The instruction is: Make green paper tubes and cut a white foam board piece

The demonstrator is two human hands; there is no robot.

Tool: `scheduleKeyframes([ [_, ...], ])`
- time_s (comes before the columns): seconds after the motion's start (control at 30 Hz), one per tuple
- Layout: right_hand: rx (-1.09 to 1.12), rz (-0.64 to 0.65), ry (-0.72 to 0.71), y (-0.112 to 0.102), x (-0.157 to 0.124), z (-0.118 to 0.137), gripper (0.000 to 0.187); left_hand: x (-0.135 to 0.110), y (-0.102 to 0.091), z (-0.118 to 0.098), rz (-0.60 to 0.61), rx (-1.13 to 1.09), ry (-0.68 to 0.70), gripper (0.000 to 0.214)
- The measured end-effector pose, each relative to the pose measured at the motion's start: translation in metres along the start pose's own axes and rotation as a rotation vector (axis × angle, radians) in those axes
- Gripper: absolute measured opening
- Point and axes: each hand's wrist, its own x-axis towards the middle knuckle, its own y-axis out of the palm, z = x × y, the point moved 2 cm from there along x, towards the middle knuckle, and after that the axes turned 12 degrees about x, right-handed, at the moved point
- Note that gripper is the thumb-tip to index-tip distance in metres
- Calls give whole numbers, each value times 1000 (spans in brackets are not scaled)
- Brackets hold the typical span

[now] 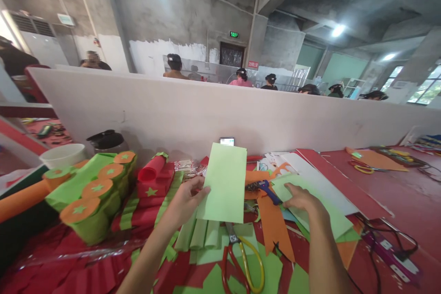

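Upright in my left hand (pixel 189 200) is a rectangular sheet of light green paper (pixel 225 183), pinched along its left edge between thumb and fingers. My right hand (pixel 302 200) hovers over or touches a stack of light green paper (pixel 319 211), its thumb and index finger apart. Just left of it lies a glue gun with a blue handle (pixel 269 191), over orange paper strips (pixel 275 227). Scissors (pixel 260 266) with one red and one yellow handle rest in front of the held sheet, on green paper scraps. Rolled green paper tubes (pixel 197 234) lie beside my left forearm.
To the left stand green paper cylinders with orange star tops (pixel 80 209), a red roll (pixel 151 172), a white bowl (pixel 64 155) and a dark-lidded jug (pixel 106 140). A white partition (pixel 172 110) spans the back. A purple power strip (pixel 392 255) with cables lies right.
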Motion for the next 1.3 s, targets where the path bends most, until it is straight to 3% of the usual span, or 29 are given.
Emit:
scheduleKeyframes([
  [0.23, -87, 227, 154, 2, -5, 6, 110, 1, 0, 8, 19, 5, 12, 25],
  [0.5, -136, 326, 131, -11, -15, 9, 116, 1, 2, 6, 47, -42, -6, 28],
  [0.7, -133, 316, 150, -5, -14, 9, 121, 1, 2, 5, 57, -72, -42, 32],
  [0.8, -98, 302, 118, -9, -16, 5, 113, 0, 2, 5, 56, -91, -49, 32],
  [0.93, -47, 197, 50, -19, -22, -3, 82, 0, 1, 5, 54, -92, -53, 30],
  [1.1, -43, -98, 35, -38, -24, -3, 44, 0, 8, -1, 58, -84, -57, 27],
  [1.2, -29, -296, -2, -63, -25, 4, 33, -3, 25, -8, 67, -26, -73, 25],
  [1.3, 17, -451, -83, -89, -34, 18, 34, -3, 57, -16, 81, -10, -81, 31],
])
